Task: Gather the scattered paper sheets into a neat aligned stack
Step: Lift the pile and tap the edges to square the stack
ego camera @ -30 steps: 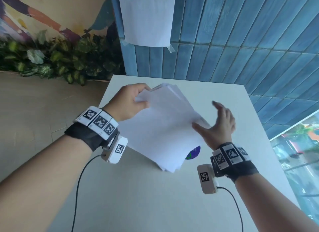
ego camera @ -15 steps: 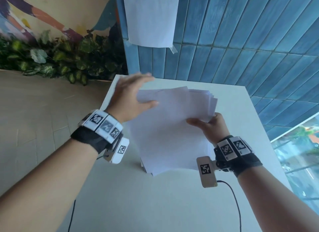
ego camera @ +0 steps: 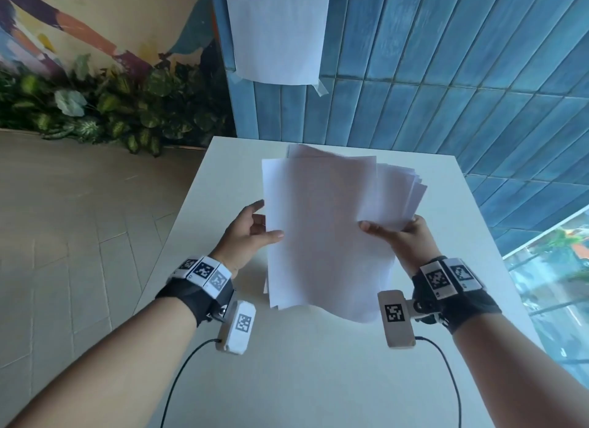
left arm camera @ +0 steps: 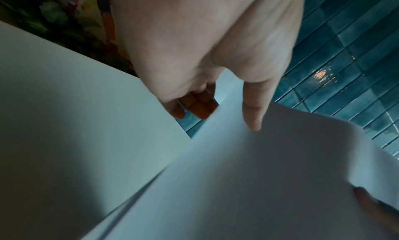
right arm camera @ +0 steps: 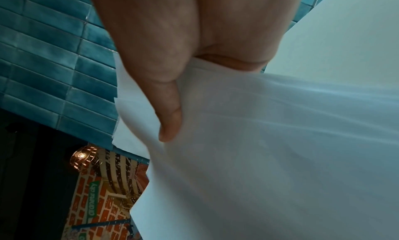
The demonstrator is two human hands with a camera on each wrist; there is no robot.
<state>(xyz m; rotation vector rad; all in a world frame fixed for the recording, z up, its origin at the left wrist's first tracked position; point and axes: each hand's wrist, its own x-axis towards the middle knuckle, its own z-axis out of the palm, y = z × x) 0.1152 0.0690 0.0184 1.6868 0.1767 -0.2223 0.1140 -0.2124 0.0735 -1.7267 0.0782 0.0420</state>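
A stack of white paper sheets (ego camera: 325, 230) is held up off the white table (ego camera: 318, 380), long side pointing away from me. Its sheets are fanned unevenly at the far right corner. My left hand (ego camera: 258, 227) grips the left edge, thumb on the front and fingers behind. My right hand (ego camera: 395, 230) pinches the right edge, thumb on top. In the left wrist view the thumb (left arm camera: 252, 117) presses on the paper stack (left arm camera: 259, 175) with fingers curled behind. In the right wrist view the thumb (right arm camera: 170, 117) lies on the paper stack (right arm camera: 270, 158), with the fingers hidden beneath.
A single white sheet (ego camera: 277, 29) is taped to the blue tiled wall (ego camera: 446, 77) behind the table. Leafy plants (ego camera: 111, 109) line the floor at the left. A window (ego camera: 557, 284) is at the right. Wrist cables (ego camera: 178, 380) trail over the near table.
The stack was slanted with my left hand at its far corner and my right hand open. Now my right hand pinches the right edge, my left holds the left edge, and the stack points straight away.
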